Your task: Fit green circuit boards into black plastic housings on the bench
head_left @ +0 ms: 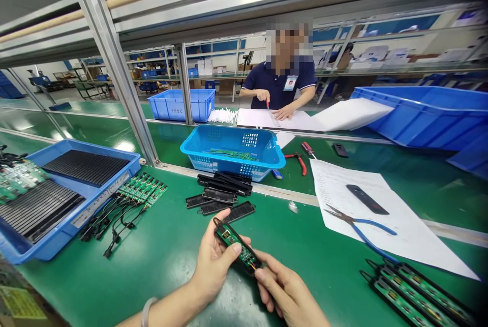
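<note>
My left hand point(213, 261) is closed around a narrow black case with a green circuit board point(236, 243) seated in it, thumb pressing on top. My right hand point(285, 291) touches the case's near end with its fingertips curled in. Just beyond lie several empty black plastic case halves point(221, 197) on the green mat. A row of green circuit boards with black wires point(141, 189) lies to the left.
A blue tray point(57, 245) with black ribbed trays stands at left. A blue basket point(232, 151) sits ahead. Pliers with blue handles point(358, 228) and a black case lie on white paper point(400, 235). Finished assemblies point(412, 296) lie at right. A co-worker writes across the bench.
</note>
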A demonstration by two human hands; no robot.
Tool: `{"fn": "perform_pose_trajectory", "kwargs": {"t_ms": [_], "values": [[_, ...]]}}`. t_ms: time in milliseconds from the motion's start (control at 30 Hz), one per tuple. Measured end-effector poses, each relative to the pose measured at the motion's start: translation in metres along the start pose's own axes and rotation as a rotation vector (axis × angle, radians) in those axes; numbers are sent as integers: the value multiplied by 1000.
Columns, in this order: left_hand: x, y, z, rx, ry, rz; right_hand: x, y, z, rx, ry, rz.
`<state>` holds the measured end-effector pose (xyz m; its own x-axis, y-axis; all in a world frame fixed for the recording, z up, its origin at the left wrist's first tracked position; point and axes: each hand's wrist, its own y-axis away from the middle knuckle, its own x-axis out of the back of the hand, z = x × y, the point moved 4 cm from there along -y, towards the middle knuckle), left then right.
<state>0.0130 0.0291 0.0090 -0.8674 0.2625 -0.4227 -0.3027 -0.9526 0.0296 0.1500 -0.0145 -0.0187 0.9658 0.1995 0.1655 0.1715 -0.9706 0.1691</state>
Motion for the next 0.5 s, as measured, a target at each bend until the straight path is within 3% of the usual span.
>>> {"fn": "perform_pose_trajectory", "kwargs": {"t_ms": [167, 300, 400, 500], "values": [[-2, 0, 0, -3, -39, -18, -2, -2, 5, 38, -19, 27], [3, -4, -3, 145, -15, 23, -1, -2, 7, 40, 68, -32], [4, -5, -11, 269, -87, -15, 8, 3, -6, 255, 342, 119], [-1, -1, -25, 372, -158, -190, 11, 10, -20, 548, 514, 264]]}}
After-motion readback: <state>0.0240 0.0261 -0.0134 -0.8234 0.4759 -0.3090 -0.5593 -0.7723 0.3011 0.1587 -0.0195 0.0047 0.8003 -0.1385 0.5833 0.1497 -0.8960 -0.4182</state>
